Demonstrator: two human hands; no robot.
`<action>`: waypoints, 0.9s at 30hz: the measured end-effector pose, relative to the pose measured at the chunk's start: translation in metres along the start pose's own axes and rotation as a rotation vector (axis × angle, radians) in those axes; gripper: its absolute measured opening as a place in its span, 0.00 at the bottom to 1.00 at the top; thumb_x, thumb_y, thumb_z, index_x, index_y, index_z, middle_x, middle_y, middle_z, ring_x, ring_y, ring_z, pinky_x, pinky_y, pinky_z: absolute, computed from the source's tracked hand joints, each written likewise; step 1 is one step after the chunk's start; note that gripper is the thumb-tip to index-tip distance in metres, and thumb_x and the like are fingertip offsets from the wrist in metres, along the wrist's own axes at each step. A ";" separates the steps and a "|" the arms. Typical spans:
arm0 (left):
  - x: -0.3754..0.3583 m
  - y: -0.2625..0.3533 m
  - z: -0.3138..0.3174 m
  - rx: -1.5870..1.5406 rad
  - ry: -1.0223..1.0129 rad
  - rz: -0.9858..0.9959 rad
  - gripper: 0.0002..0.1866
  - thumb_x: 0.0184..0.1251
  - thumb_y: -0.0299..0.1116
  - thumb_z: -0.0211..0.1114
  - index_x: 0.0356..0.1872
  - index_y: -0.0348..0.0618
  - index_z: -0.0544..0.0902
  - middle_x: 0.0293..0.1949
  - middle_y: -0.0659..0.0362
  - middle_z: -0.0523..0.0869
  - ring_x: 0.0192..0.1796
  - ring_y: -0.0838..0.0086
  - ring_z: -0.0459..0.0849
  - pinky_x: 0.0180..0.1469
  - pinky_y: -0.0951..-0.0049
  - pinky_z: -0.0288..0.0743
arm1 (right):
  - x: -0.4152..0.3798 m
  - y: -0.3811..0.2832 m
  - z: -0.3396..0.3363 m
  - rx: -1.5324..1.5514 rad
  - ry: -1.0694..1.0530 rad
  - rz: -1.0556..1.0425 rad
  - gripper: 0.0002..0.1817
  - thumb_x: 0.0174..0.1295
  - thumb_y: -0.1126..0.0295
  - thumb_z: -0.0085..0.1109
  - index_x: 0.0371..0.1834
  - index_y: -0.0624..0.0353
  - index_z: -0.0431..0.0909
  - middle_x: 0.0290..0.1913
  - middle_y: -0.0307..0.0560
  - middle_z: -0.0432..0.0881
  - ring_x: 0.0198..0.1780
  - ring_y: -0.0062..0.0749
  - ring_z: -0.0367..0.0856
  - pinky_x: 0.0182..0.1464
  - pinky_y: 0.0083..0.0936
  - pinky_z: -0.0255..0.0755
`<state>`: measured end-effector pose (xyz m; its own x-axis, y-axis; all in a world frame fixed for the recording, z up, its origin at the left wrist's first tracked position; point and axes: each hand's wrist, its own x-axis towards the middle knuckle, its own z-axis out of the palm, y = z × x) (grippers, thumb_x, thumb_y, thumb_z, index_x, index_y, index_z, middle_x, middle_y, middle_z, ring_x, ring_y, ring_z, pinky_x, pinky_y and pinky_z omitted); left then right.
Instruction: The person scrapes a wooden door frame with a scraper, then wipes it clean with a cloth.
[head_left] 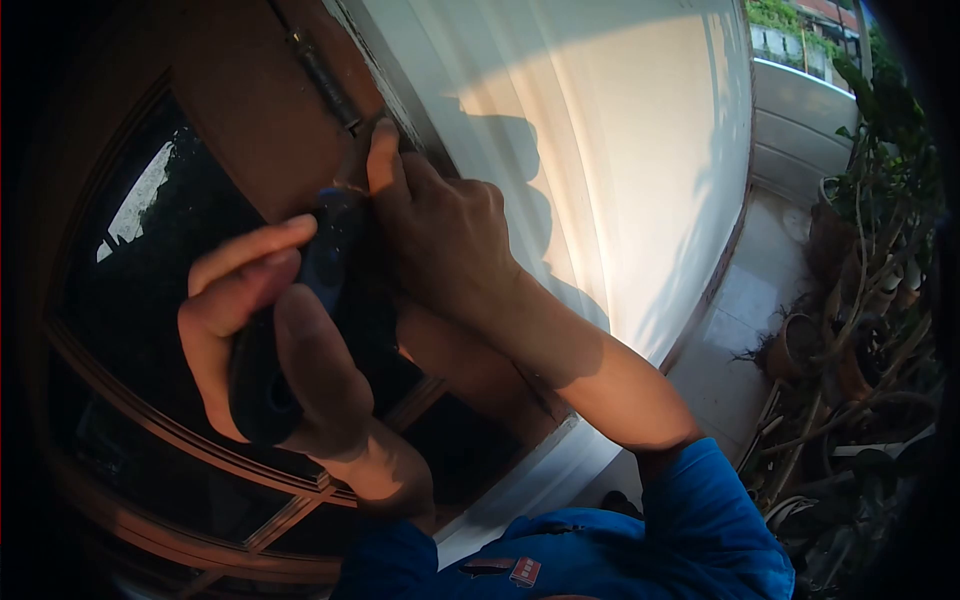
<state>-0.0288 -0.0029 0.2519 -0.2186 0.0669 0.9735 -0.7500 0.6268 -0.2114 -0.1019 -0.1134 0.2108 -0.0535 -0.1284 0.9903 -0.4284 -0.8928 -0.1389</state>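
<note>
My left hand (pixel 285 345) is wrapped round a dark tool (pixel 325 250) with a bluish end, which points up toward the brown door (pixel 260 110). Beside the tool's upper end, my right hand (pixel 440 220) rests at the door's edge, its index finger stretched up just below a metal hinge (pixel 325 85). The other fingers of that hand are curled, and whatever lies beneath them is hidden. Dark glass panes (pixel 170 230) are set in the door behind my left hand.
A white wall (pixel 620 150) stands to the right of the door frame. Further right are a tiled floor strip (pixel 735 300), potted plants (pixel 795 345) and a low pale wall (pixel 800 120). My blue shirt shows at the bottom.
</note>
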 end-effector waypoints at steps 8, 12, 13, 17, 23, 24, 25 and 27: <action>-0.008 0.008 -0.003 -0.004 -0.022 0.001 0.09 0.72 0.29 0.57 0.41 0.30 0.77 0.42 0.42 0.86 0.41 0.69 0.85 0.47 0.72 0.79 | -0.008 -0.004 -0.007 0.039 -0.057 0.037 0.38 0.52 0.64 0.65 0.65 0.75 0.67 0.29 0.46 0.80 0.23 0.39 0.84 0.23 0.32 0.77; -0.008 0.003 0.001 0.011 0.013 0.012 0.09 0.72 0.29 0.58 0.41 0.30 0.76 0.42 0.43 0.85 0.41 0.69 0.85 0.46 0.71 0.79 | -0.002 0.000 -0.005 0.034 -0.047 -0.005 0.36 0.55 0.64 0.62 0.65 0.75 0.67 0.29 0.47 0.80 0.24 0.40 0.84 0.24 0.33 0.77; -0.002 -0.001 0.003 0.007 0.036 -0.002 0.09 0.72 0.29 0.59 0.41 0.31 0.77 0.42 0.43 0.85 0.42 0.68 0.85 0.46 0.71 0.79 | 0.012 0.004 0.000 -0.019 -0.040 -0.024 0.37 0.55 0.64 0.62 0.66 0.75 0.67 0.30 0.47 0.80 0.24 0.40 0.84 0.24 0.33 0.77; 0.016 -0.005 0.003 -0.022 0.036 -0.001 0.08 0.71 0.29 0.60 0.41 0.32 0.78 0.41 0.45 0.86 0.43 0.69 0.85 0.47 0.71 0.79 | 0.021 0.008 0.004 -0.053 -0.033 -0.032 0.37 0.55 0.65 0.62 0.67 0.74 0.65 0.31 0.47 0.81 0.25 0.41 0.85 0.24 0.34 0.77; -0.020 0.014 0.002 0.038 -0.035 -0.022 0.06 0.66 0.26 0.59 0.37 0.31 0.79 0.38 0.45 0.87 0.37 0.69 0.86 0.42 0.72 0.78 | -0.030 0.002 -0.015 0.041 -0.163 0.082 0.38 0.53 0.66 0.63 0.67 0.73 0.66 0.33 0.48 0.82 0.26 0.42 0.85 0.25 0.34 0.77; -0.020 0.014 0.002 0.053 -0.047 -0.012 0.06 0.66 0.26 0.59 0.37 0.31 0.79 0.38 0.45 0.87 0.37 0.69 0.86 0.42 0.72 0.78 | -0.028 0.003 -0.013 0.059 -0.126 0.062 0.38 0.53 0.65 0.64 0.67 0.73 0.66 0.33 0.48 0.82 0.26 0.42 0.85 0.24 0.34 0.77; -0.020 0.015 0.002 0.070 -0.060 -0.006 0.06 0.66 0.26 0.59 0.37 0.31 0.79 0.38 0.45 0.87 0.37 0.69 0.86 0.42 0.72 0.78 | -0.025 0.005 -0.009 0.078 -0.093 0.044 0.38 0.53 0.65 0.64 0.67 0.73 0.66 0.33 0.47 0.82 0.26 0.42 0.85 0.24 0.34 0.77; -0.008 0.008 0.005 0.074 0.017 0.003 0.07 0.67 0.27 0.61 0.38 0.32 0.79 0.38 0.46 0.87 0.38 0.69 0.85 0.45 0.72 0.78 | -0.009 0.010 -0.001 0.042 -0.038 -0.010 0.39 0.52 0.64 0.66 0.67 0.72 0.66 0.33 0.47 0.82 0.25 0.41 0.85 0.24 0.34 0.77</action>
<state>-0.0359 -0.0023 0.2418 -0.2110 0.0822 0.9740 -0.7935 0.5675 -0.2198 -0.1068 -0.1202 0.2010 -0.0149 -0.1347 0.9908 -0.3901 -0.9116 -0.1298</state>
